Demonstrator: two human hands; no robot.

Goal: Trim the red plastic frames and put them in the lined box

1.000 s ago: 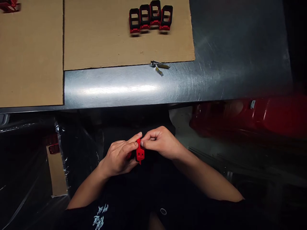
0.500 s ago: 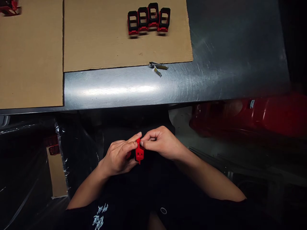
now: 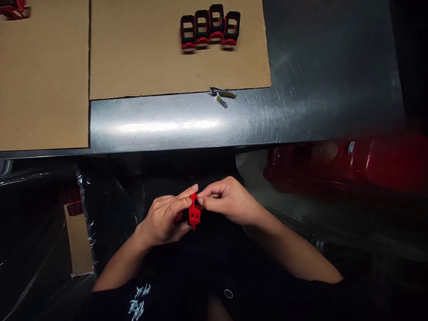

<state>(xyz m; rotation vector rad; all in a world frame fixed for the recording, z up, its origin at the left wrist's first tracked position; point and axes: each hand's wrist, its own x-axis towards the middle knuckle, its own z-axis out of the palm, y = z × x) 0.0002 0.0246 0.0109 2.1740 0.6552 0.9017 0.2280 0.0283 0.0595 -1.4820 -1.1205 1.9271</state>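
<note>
Below the table edge, over my lap, my left hand is closed around a small red plastic part, thumb and fingers wrapped on its left side. My right hand pinches the top right of the same part with fingertips pressed together. On the far cardboard sheet stands a row of several black-and-red frame-shaped parts, well out of reach of both hands.
A small metal clip-like tool lies on the steel table at the cardboard's near edge. A second cardboard sheet covers the left. Another red part shows at the top left. Red plastic bags sit lower right; black wrapped bins lower left.
My right fingertips have shifted slightly on the top of the red part; the part and left hand stay nearly in place. The view has wobbled a little.
</note>
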